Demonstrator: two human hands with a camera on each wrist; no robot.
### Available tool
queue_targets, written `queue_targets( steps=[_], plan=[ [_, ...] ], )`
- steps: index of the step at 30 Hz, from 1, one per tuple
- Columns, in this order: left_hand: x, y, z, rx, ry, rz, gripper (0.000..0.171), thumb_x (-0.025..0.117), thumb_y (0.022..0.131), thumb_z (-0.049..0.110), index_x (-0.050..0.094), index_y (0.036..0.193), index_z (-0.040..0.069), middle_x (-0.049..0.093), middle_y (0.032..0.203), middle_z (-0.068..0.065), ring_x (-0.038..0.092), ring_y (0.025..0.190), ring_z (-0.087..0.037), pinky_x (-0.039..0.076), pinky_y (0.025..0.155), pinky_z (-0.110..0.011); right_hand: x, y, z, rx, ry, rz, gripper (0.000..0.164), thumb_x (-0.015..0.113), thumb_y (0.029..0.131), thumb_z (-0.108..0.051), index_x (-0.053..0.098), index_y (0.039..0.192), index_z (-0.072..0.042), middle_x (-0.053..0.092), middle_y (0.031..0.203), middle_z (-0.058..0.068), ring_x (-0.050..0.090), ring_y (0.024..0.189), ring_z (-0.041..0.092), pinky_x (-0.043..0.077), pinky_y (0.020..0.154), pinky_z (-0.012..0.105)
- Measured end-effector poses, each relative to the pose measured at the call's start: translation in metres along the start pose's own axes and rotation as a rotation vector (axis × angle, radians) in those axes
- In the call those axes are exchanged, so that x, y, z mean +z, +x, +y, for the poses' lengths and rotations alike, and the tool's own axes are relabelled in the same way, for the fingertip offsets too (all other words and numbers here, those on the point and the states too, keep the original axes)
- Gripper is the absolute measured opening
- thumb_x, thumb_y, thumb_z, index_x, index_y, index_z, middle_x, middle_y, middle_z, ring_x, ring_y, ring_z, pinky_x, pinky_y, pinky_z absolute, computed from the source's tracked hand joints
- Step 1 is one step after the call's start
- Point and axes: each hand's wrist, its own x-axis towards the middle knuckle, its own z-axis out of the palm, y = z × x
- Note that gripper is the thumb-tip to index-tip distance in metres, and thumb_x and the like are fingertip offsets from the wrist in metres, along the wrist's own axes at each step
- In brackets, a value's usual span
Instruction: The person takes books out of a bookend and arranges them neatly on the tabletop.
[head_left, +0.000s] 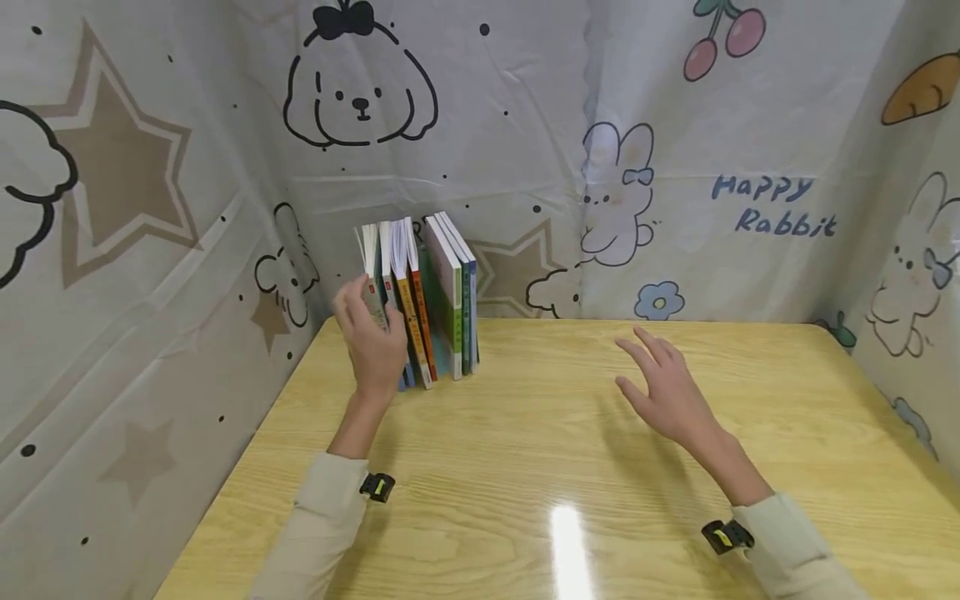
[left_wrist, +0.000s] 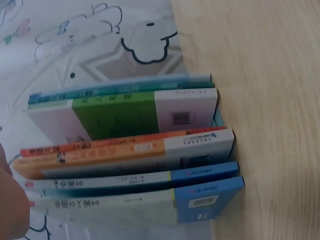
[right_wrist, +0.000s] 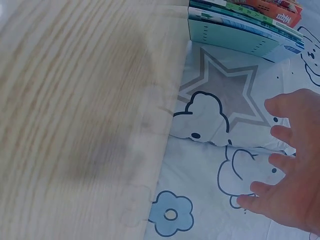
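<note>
Several upright books stand in a row against the back wall. At its left end are two pale books with blue lower spines, a front one [left_wrist: 205, 197] and another [left_wrist: 202, 175] beside it. Then come an orange book [head_left: 406, 308], a red-orange book [head_left: 422, 312] and a white-and-green book [head_left: 456, 325], with thin blue-green ones at the right end. My left hand [head_left: 371, 342] is at the spines of the pale books, fingers bent loosely near their upper part, thumb apart. My right hand [head_left: 667, 392] hovers over the table, fingers spread and holding nothing.
The pale wooden table [head_left: 525, 442] reaches back to a fabric wall [head_left: 510, 158] printed with cartoon animals and stars. Another fabric wall [head_left: 150, 350] runs along the left side. A gap shows between the red-orange and white-and-green books.
</note>
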Motion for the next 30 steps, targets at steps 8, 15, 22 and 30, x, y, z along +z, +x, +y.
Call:
queue_targets(
  steps=[8,15,22,30],
  plan=[
    [0.002,0.014,-0.013,-0.300,0.004,-0.158,0.059,0.052,0.099,0.010,0.032,0.154,0.002,0.042,0.144,-0.022,0.047,0.128,-0.035,0.045,0.101,-0.047,0.001,-0.010,0.003,0.021,0.004,0.018,0.047,0.068,0.092,-0.009,0.054,0.136,0.000,0.036,0.150,0.028,0.027,0.134,0.060,0.024,0.103,0.073],
    [-0.004,0.017,-0.024,-0.371,0.038,-0.133,0.046,0.058,0.100,0.013,0.051,0.144,0.002,0.061,0.130,-0.023,0.065,0.111,-0.035,0.056,0.087,-0.044,0.001,-0.009,0.003,0.014,0.031,0.011,0.047,0.065,0.091,-0.003,0.054,0.138,-0.001,0.036,0.151,0.028,0.025,0.135,0.059,0.020,0.106,0.072],
    [-0.006,0.014,-0.027,-0.300,0.145,-0.081,0.027,0.061,0.097,0.009,0.058,0.073,0.000,0.060,0.066,-0.014,0.052,0.053,-0.025,0.043,0.053,-0.034,0.000,-0.012,0.001,0.022,0.045,0.003,0.050,0.059,0.088,0.005,0.054,0.137,0.000,0.038,0.150,0.026,0.026,0.136,0.056,0.023,0.106,0.070],
    [-0.005,0.016,-0.019,-0.188,0.150,0.030,0.030,0.061,0.096,0.004,0.054,0.066,0.001,0.049,0.054,-0.010,0.037,0.045,-0.017,0.027,0.045,-0.027,-0.008,-0.010,-0.007,0.092,0.081,-0.005,0.040,0.057,0.098,-0.005,0.055,0.137,0.003,0.059,0.132,0.023,0.060,0.113,0.041,0.051,0.088,0.057]
  ],
)
